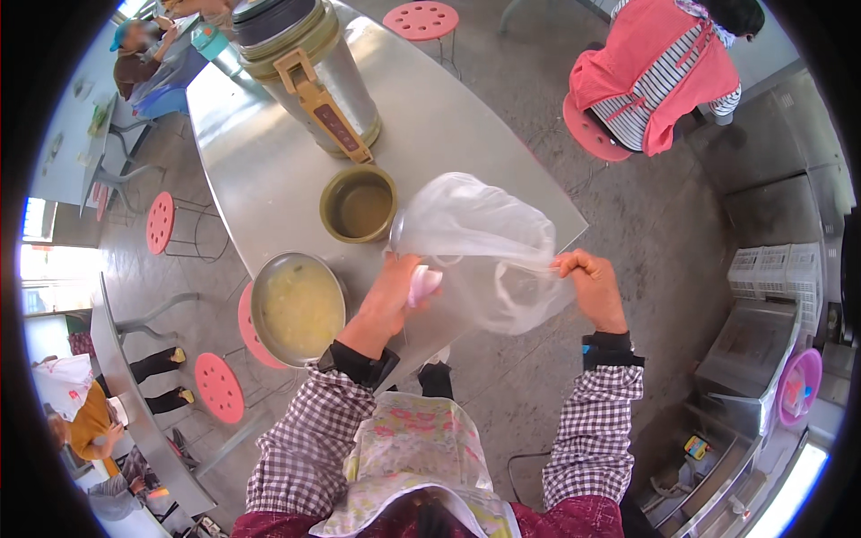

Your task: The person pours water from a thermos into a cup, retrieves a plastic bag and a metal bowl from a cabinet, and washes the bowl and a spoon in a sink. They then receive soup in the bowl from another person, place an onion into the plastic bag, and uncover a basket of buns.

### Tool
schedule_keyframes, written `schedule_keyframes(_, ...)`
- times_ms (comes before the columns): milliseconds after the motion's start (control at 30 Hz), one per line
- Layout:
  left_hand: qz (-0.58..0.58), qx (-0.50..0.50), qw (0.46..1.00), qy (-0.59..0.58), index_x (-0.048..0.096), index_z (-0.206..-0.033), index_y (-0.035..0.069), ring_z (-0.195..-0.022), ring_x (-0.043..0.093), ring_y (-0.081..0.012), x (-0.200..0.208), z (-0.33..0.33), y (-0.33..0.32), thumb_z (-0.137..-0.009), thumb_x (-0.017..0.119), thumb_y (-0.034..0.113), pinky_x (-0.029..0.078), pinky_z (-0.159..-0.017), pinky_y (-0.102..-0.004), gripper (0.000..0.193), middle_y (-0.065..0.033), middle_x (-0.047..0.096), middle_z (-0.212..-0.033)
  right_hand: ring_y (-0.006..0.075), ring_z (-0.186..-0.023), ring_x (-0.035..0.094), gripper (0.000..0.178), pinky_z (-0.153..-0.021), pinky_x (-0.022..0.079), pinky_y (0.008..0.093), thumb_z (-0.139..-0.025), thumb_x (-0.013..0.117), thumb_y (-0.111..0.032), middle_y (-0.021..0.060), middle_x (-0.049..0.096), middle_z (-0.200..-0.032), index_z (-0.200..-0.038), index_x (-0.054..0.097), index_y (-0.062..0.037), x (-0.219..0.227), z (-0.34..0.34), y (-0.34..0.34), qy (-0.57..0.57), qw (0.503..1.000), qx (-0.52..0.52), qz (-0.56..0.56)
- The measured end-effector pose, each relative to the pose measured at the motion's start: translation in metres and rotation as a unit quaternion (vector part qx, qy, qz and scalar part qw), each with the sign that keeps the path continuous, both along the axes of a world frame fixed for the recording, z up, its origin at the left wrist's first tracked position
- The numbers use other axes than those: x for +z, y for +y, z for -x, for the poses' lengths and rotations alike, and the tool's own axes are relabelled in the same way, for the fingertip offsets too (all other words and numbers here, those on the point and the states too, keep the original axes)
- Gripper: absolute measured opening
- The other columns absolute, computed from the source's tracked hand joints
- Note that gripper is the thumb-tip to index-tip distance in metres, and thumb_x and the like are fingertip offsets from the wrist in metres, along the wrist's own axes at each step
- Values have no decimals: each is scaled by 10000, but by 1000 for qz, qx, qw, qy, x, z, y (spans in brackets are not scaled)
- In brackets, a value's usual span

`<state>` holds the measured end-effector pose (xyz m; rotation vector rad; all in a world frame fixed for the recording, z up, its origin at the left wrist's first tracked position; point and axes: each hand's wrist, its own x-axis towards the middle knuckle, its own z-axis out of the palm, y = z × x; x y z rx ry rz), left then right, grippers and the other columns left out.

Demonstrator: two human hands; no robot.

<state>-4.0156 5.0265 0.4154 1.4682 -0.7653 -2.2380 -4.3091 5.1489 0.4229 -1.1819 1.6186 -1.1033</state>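
Note:
A clear plastic bag (pixel 480 211) is spread out in front of me over the table's near right corner. My right hand (pixel 594 289) pinches its right edge between thumb and fingers. At the bag's left side, my left hand (pixel 387 300) is closed around a small, rounded white and pinkish thing (pixel 425 283) whose kind I cannot make out. Whether those fingers also grip the bag is unclear. Left of that hand sits a round metal pan (pixel 299 309) of pale yellowish food in liquid. An olive-brown cup (pixel 359 204) stands just beyond the left hand.
A large steel flask (pixel 314 90) with a tan handle and a teal-topped bottle (pixel 213 45) stand on the metal table (pixel 448 108). Pink stools (pixel 219 387) surround it. A person in a pink apron (pixel 641 76) sits at the far right. Metal cabinets (pixel 749 354) line the right.

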Motion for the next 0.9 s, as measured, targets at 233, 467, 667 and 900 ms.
schedule_keyframes(233, 57, -82, 994, -45, 509, -1259, 80, -756, 634, -147, 32, 6, 14, -972, 450, 314, 466, -529, -237, 375, -77, 640, -961, 329, -1034, 609, 220, -890, 481, 385, -772, 633, -53, 157, 649, -1093, -988, 618, -20, 46, -46, -16, 272, 955, -56, 109)
schedule_keyframes(467, 22, -75, 997, 16, 588, -1218, 103, -886, 613, -144, 22, 33, 16, -997, 412, 354, 503, -687, -280, 378, -35, 626, -1064, 301, -954, 628, 298, -814, 493, 375, -788, 686, -116, 124, 640, -1035, -1065, 612, -33, 28, -79, -26, 239, 967, -62, 70)
schedule_keyframes(667, 125, -87, 986, -68, 574, -1241, 114, -1068, 538, -164, -2, 37, -1, -1005, 377, 327, 513, -753, -313, 373, -61, 555, -1224, 291, -925, 638, 287, -796, 497, 369, -799, 677, -110, 115, 649, -1028, -1072, 622, -44, 26, -87, -28, 195, 978, -62, 37)
schedule_keyframes(900, 198, -96, 973, -73, 591, -1222, 109, -1022, 543, -163, -14, 35, -8, -1000, 394, 289, 498, -789, -314, 347, -54, 572, -1159, 316, -946, 625, 302, -818, 497, 389, -777, 676, -110, 135, 646, -1029, -1065, 622, -35, 17, -102, -38, 203, 976, -57, 56)
